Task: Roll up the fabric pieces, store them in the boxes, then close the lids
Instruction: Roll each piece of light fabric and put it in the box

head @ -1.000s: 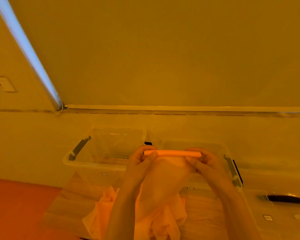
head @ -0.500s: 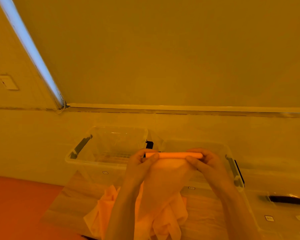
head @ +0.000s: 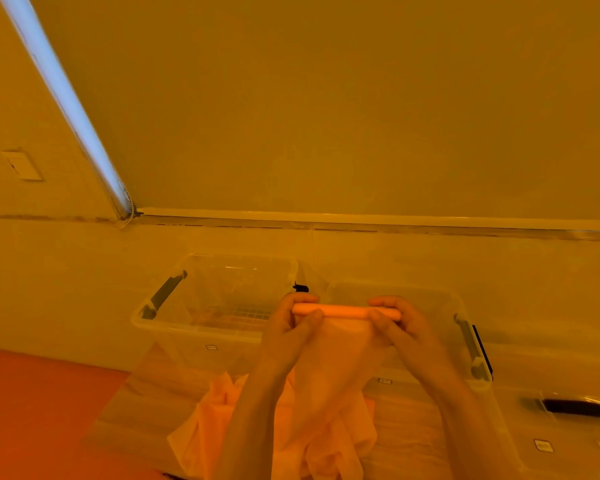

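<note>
Now: rolling fabric, mid-air, near the boxes.
Left hand (head: 293, 329) and right hand (head: 400, 327) pinch the roll (head: 345, 311) ends; roll slightly thicker than a second ago, fabric (head: 329, 386) tail hanging; boxes (head: 174, 320) unfilled.

Two boxes (head: 215, 299) (head: 440, 323), one fabric (head: 329, 375), one lid (head: 568, 410)

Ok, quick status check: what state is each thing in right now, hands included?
left hand: grips the left end of the roll
right hand: grips the right end of the roll
fabric piece: top edge rolled into a thin tube, rest hanging loose
left box: open, no lid on
right box: open, contents hidden by hands
lid: off, lying flat at right
</note>
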`<state>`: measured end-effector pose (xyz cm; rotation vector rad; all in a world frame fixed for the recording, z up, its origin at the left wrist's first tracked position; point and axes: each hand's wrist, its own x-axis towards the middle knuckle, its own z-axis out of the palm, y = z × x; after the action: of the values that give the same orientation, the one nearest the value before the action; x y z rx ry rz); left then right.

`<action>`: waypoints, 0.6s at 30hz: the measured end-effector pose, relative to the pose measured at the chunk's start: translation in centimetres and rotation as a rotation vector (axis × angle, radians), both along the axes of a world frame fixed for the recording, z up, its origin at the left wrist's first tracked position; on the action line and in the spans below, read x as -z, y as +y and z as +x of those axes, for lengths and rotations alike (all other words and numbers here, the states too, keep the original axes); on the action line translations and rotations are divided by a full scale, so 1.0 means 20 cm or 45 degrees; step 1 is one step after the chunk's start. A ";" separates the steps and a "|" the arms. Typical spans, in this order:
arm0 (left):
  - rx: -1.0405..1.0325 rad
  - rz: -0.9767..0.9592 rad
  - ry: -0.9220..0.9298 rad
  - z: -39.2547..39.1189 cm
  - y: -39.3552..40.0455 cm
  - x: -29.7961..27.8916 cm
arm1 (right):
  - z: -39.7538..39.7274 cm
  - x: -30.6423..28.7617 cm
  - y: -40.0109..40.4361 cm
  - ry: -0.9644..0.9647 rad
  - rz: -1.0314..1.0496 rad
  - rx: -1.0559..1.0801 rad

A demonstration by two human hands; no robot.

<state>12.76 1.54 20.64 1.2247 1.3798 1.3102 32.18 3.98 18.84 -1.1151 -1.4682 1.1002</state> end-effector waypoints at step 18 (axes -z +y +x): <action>-0.128 -0.097 -0.021 -0.01 0.01 -0.01 | -0.01 0.02 0.01 0.215 -0.141 0.040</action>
<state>12.65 1.77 20.94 1.1033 1.4826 1.3212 32.02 4.16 18.43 -1.0894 -1.2670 1.2353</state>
